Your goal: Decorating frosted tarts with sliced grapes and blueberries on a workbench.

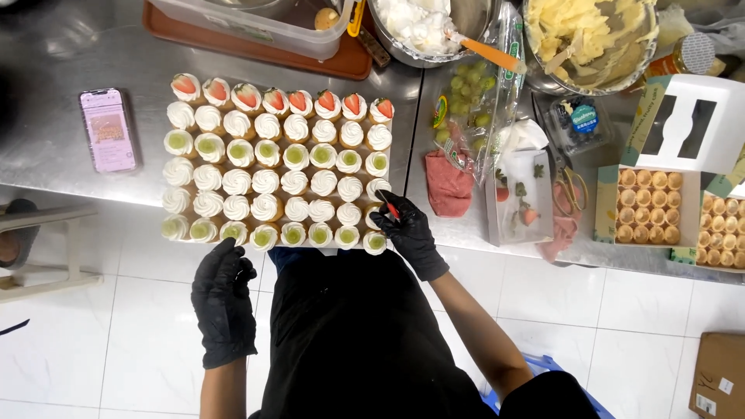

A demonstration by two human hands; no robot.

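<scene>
- A small red strawberry piece (393, 209) is pinched in the black-gloved right hand (410, 233), over the right edge of the tray of cream-topped cupcakes (275, 159).
- Judged light, soft, slippery, easily bruised; best held gently by its sides.
- Black-gloved left hand (223, 299) hangs loosely curled, empty, near the tray's front edge.

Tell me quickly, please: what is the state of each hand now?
Left hand: loosely curled, holding nothing, at the near edge of the cupcake tray.
Right hand: closed, pinching a small red piece over the tray's right corner.
</scene>
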